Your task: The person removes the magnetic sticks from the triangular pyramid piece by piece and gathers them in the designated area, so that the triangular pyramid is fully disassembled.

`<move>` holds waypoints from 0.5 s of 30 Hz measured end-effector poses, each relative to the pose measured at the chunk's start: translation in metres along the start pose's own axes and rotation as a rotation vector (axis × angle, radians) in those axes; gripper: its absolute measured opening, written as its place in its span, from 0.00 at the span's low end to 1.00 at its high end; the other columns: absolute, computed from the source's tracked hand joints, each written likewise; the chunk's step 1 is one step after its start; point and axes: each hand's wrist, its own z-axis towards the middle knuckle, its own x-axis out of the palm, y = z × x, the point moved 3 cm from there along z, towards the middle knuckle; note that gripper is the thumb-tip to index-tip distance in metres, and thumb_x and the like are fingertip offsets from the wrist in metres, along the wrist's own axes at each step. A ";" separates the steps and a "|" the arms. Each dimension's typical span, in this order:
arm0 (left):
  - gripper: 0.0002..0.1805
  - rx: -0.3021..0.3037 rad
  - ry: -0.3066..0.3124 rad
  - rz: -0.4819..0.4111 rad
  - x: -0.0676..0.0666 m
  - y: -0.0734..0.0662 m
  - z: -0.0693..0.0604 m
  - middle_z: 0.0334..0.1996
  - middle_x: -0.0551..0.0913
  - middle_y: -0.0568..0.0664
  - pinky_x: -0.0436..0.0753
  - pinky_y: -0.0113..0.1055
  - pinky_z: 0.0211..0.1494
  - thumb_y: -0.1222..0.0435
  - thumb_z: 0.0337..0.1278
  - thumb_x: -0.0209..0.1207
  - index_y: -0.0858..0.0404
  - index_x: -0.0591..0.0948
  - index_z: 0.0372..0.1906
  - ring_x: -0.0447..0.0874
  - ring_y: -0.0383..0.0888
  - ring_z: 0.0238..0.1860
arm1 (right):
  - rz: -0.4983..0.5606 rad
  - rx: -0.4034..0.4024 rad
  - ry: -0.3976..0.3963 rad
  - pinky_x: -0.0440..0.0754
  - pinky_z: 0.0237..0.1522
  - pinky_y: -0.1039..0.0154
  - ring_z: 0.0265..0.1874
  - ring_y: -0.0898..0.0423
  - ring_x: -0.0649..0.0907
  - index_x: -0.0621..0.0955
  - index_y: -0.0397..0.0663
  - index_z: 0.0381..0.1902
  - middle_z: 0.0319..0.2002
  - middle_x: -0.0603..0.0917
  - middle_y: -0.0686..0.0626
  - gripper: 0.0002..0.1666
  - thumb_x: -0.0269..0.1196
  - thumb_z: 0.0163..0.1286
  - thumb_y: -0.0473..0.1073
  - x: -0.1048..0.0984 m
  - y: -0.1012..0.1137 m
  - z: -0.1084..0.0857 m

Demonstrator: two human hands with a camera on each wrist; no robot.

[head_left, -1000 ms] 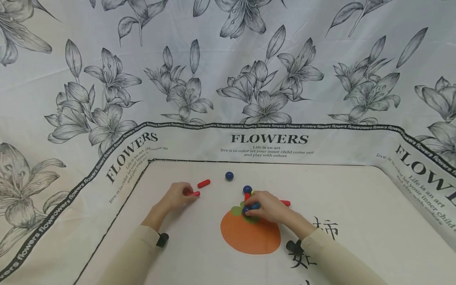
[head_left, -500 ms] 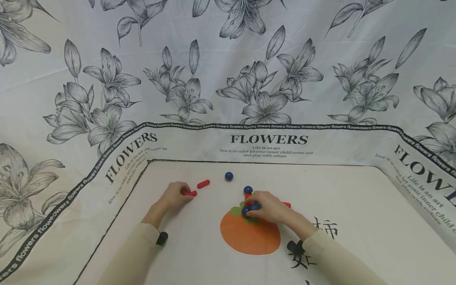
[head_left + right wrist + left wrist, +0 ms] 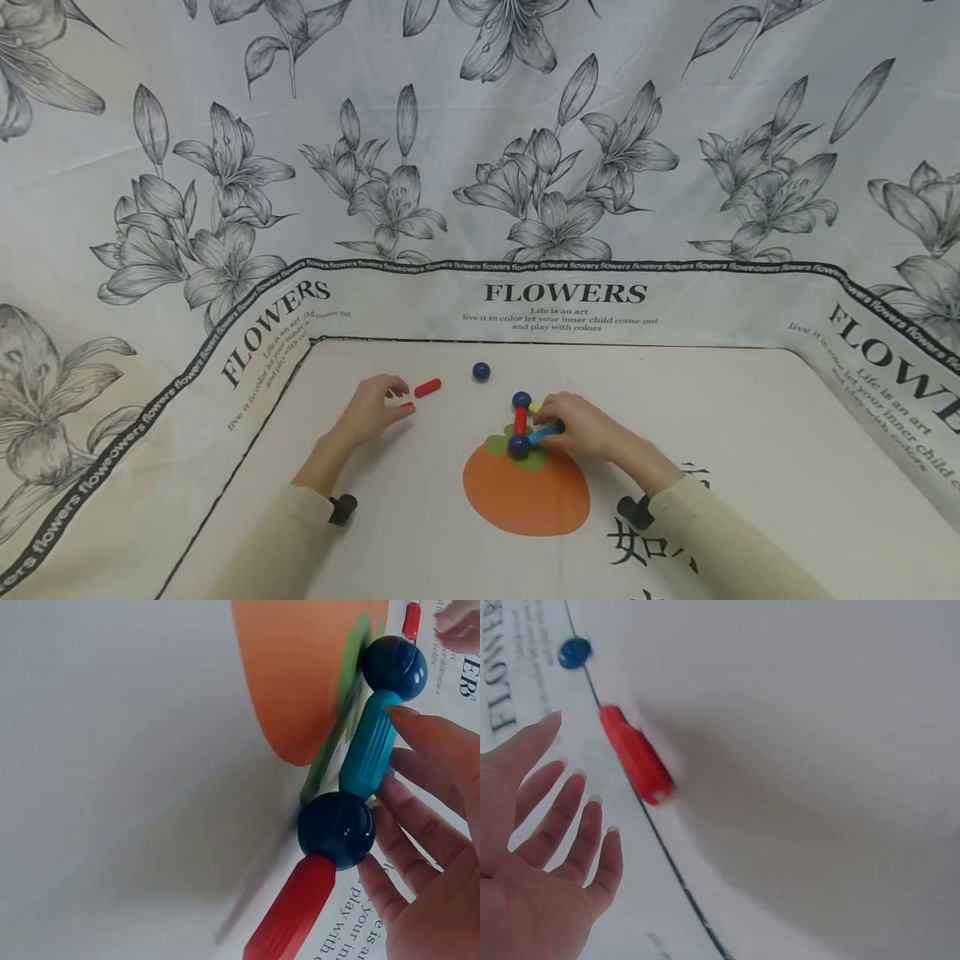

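In the head view, my left hand (image 3: 372, 410) is at the left with spread fingers, close to a red magnetic stick (image 3: 407, 406). The left wrist view shows that palm holding nothing, with red stick pieces (image 3: 637, 756) beyond the fingertips. My right hand (image 3: 588, 429) holds a joined piece over the orange persimmon print, thumb on its light blue stick (image 3: 370, 742). That stick links two dark blue balls, a far one (image 3: 395, 667) and a near one (image 3: 337, 830). From the near ball extends a red stick (image 3: 290, 909). Another red stick (image 3: 521, 421) joins the front ball to a back ball (image 3: 521, 401); a yellow-green stick (image 3: 534, 408) is partly hidden.
A loose red stick (image 3: 428, 387) lies beyond the left fingertips. Further right sits a single dark blue ball (image 3: 481, 372). The cloth carries a persimmon print (image 3: 525, 500) and black characters (image 3: 637, 542). A flower-printed curtain (image 3: 566, 208) stands behind the table.
My left fingers have spread from the red stick they pinched. The right hand has shifted right, off the front ball, uncovering more of the light blue stick and the red stick.
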 end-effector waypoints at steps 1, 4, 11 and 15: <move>0.17 0.018 0.001 -0.005 0.003 -0.007 -0.001 0.48 0.84 0.58 0.80 0.49 0.57 0.64 0.61 0.71 0.67 0.83 0.52 0.79 0.53 0.51 | -0.005 -0.004 0.000 0.81 0.48 0.55 0.42 0.48 0.81 0.88 0.40 0.45 0.41 0.86 0.48 0.13 0.73 0.65 0.41 0.000 -0.001 0.000; 0.18 0.053 0.038 -0.010 0.016 -0.028 -0.002 0.47 0.84 0.57 0.81 0.46 0.55 0.62 0.60 0.71 0.66 0.83 0.52 0.80 0.52 0.49 | -0.024 -0.002 0.005 0.79 0.46 0.57 0.41 0.49 0.80 0.89 0.43 0.42 0.38 0.86 0.50 0.10 0.74 0.64 0.41 0.002 -0.004 0.001; 0.19 0.060 0.254 -0.060 0.061 -0.068 -0.001 0.41 0.82 0.45 0.83 0.35 0.44 0.58 0.61 0.71 0.62 0.84 0.53 0.79 0.44 0.44 | -0.042 0.008 0.009 0.77 0.43 0.59 0.37 0.54 0.77 0.90 0.47 0.38 0.33 0.84 0.54 0.08 0.76 0.61 0.41 0.005 -0.006 0.004; 0.21 0.055 0.346 -0.111 0.086 -0.086 0.002 0.40 0.82 0.45 0.84 0.35 0.45 0.55 0.61 0.70 0.62 0.84 0.54 0.79 0.43 0.43 | -0.047 0.002 0.006 0.78 0.44 0.58 0.37 0.54 0.78 0.90 0.47 0.38 0.33 0.85 0.54 0.08 0.76 0.61 0.40 0.007 -0.005 0.005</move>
